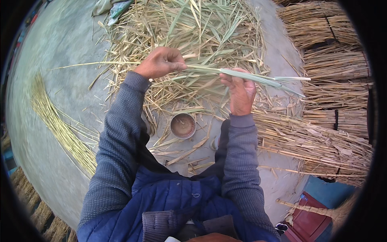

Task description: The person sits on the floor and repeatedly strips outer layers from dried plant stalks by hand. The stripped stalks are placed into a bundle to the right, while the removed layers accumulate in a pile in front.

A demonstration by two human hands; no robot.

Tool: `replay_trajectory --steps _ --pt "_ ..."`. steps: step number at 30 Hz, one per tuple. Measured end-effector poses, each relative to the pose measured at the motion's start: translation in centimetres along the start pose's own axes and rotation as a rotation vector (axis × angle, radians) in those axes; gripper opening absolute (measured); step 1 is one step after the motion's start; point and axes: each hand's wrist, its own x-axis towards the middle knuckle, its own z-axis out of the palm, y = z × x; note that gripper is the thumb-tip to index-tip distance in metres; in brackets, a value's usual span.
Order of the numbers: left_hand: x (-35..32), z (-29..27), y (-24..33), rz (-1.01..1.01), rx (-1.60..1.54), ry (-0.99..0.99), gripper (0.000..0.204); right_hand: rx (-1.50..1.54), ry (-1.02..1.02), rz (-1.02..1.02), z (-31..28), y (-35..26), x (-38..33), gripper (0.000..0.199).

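A long thin reed stalk (100,63) is stretched nearly level between my two hands, its bare thin end out to the left. My left hand (161,62) is closed in a pinch around it. Pale green leaves (262,78) sheathe the right part of the stalk and spread past my right hand (242,94), whose fingers are closed on them. Beneath both hands lies a wide heap of stripped leaves and husks (181,30).
A round metal bowl (183,126) with brownish contents stands between my legs. Peeled stalks (60,121) lie in a bundle at left. Tied reed bundles (334,64) line the right, with a loose stack (314,137) nearer. A broom (310,209) rests by a dark red object (310,222).
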Motion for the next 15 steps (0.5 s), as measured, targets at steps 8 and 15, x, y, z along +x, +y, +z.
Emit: replay_trajectory --steps 8,15 --pt "1.4 6.1 2.1 0.359 0.163 0.197 0.020 -0.076 0.060 0.037 1.7 0.8 -0.3 0.017" --pt "1.2 6.7 2.2 0.476 0.284 0.385 0.015 -0.071 0.053 0.024 1.8 1.0 -0.3 0.015"
